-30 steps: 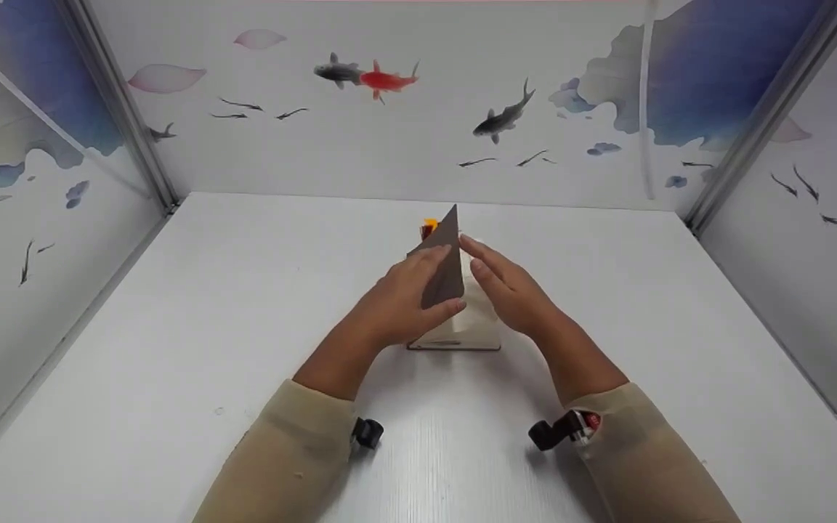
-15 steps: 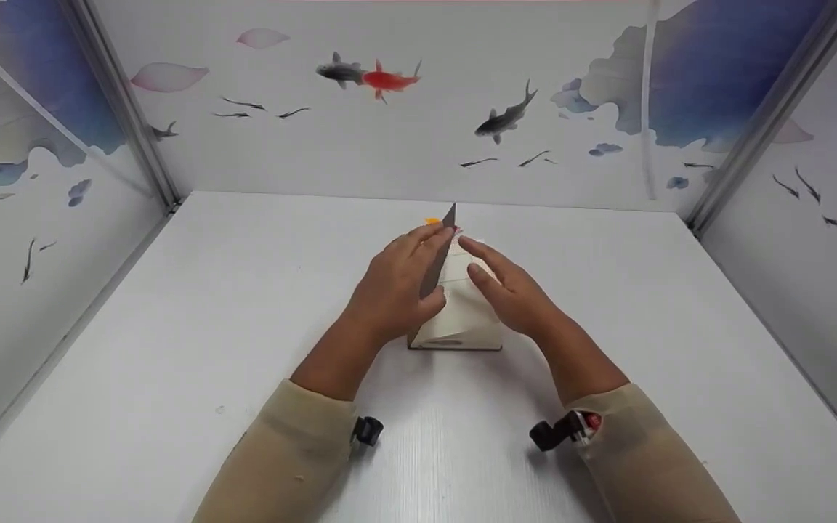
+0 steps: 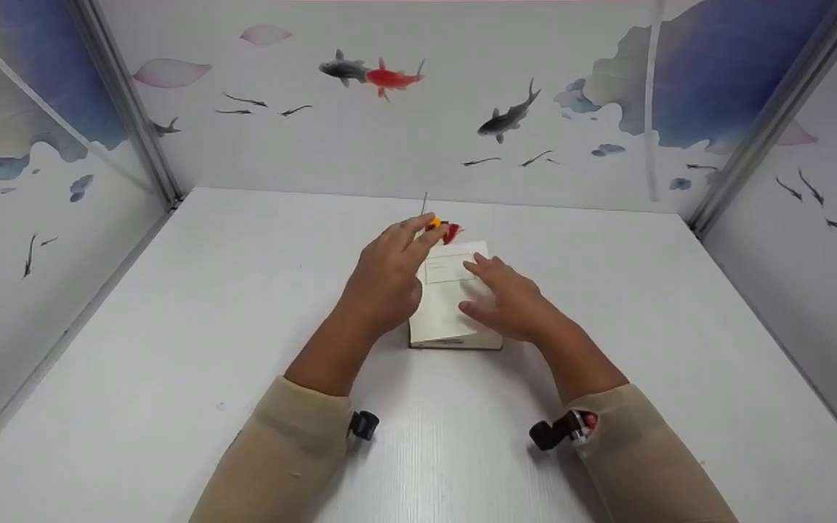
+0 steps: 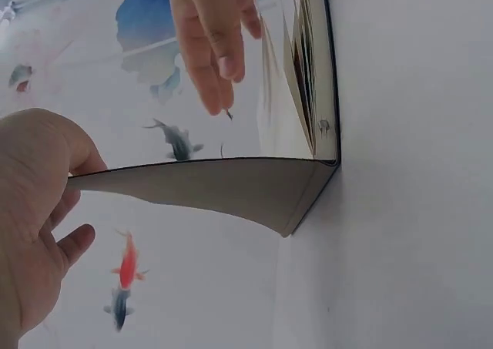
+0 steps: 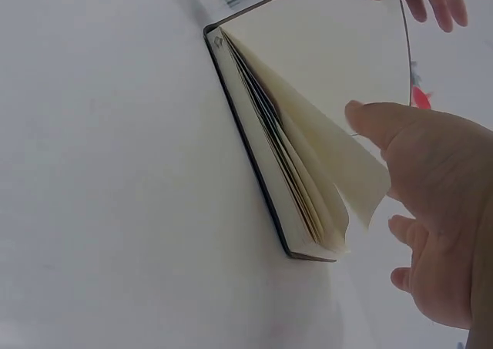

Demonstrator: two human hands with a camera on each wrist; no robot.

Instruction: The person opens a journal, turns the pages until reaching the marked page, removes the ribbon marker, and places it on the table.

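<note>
A small notebook (image 3: 455, 312) lies on the white table, its cream pages facing up and its first leaf lifting slightly. My left hand (image 3: 386, 280) holds the raised dark cover (image 4: 208, 181) by its free edge. The thumb (image 4: 86, 152) passes inside the cover, and the other fingers (image 4: 77, 243) lie on its outer side. Over the right half of the page my right hand (image 3: 509, 298) spreads loosely, fingertips close to the paper. From the right wrist, its thumb (image 5: 366, 116) overlaps the loose leaf (image 5: 350, 156).
Just beyond the notebook's far end lies a small red and yellow-orange object (image 3: 450, 232). White panels printed with fish (image 3: 389, 76) wall the table at the back and sides. A black wrist-camera mount (image 3: 551, 434) juts inward from the right sleeve.
The left hand has swung the cover leftward, from leaning over the pages to nearly edge-on, baring the page. The right hand has come slightly lower and closer to the page, fingers spreading.
</note>
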